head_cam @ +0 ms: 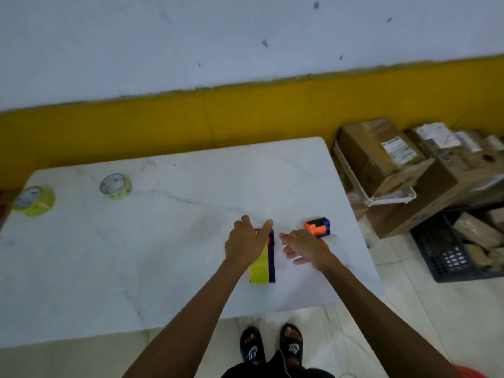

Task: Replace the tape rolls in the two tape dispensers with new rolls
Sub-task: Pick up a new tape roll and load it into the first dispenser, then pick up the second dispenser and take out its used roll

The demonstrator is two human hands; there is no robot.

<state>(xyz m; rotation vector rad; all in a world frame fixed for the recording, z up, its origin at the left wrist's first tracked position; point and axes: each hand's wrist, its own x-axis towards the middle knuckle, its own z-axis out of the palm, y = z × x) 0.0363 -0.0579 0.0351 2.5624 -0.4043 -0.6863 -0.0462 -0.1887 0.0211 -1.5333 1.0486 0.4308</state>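
On white table [163,241], left grip [246,241] touching yellow-roll dispenser [263,261], right grip [305,248] released

The bench [169,241] lies bare between two rolls [116,186] (far left) and two dispensers [263,257], which stand near each other. Boxes [381,156] crowd the floor right of it.

Your view was evenly lit and soft, slightly blurred throughout; the table [163,241] showed only faint shadows, and the wide lens bent its edges.
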